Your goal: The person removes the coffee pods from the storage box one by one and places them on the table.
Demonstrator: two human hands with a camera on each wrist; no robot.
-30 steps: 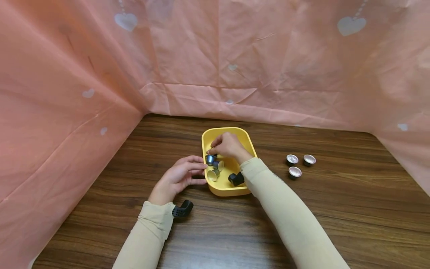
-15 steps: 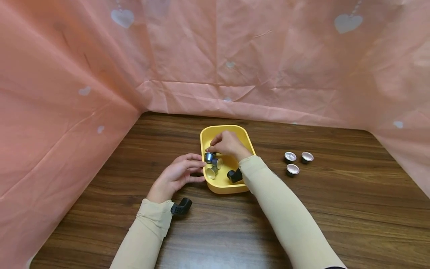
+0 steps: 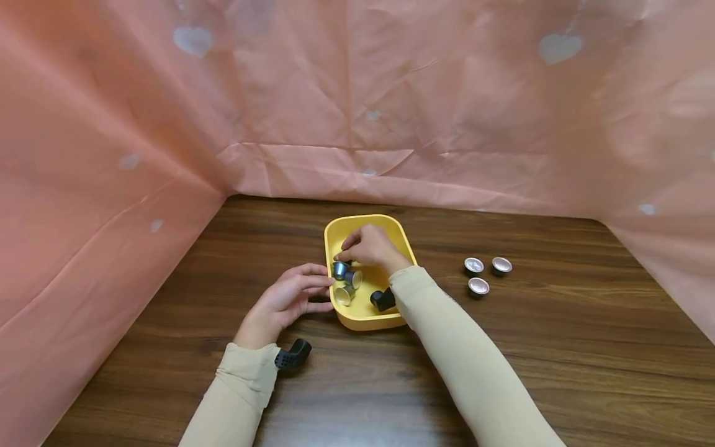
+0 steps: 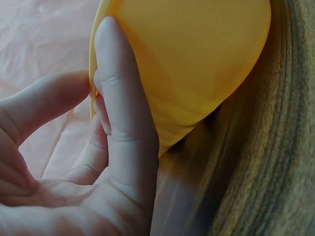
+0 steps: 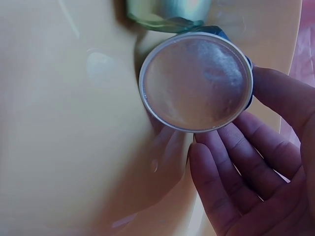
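My left hand [image 3: 285, 301] grips the left wall of a yellow tray [image 3: 373, 323]; in the left wrist view, one digit [image 4: 118, 93] lies along the outer wall and another fingertip meets the rim. My right hand [image 3: 370, 248] reaches into the tray, its fingertips right at a shiny blue coffee capsule [image 3: 339, 270]. Beside that lie a dark blue capsule [image 3: 354, 279], foil lid facing right, and a gold one [image 3: 343, 295]. In the right wrist view, a round foil lid [image 5: 197, 83] faces the camera, with thumb [image 5: 280, 93] at its edge and fingers below. What they pinch is partly hidden.
On the wooden table [image 3: 558, 347], right of the tray, stand three dark coffee capsules [image 3: 478, 287] with foil lids up. A black wrist camera mount [image 3: 383, 300] overlaps the tray's near end. Pink patterned fabric [image 3: 335, 93] walls the table's back and sides.
The head view has shifted slightly, moving everything a little to the left in it. Both hands, the tray and the capsules keep nearly the same places relative to each other.
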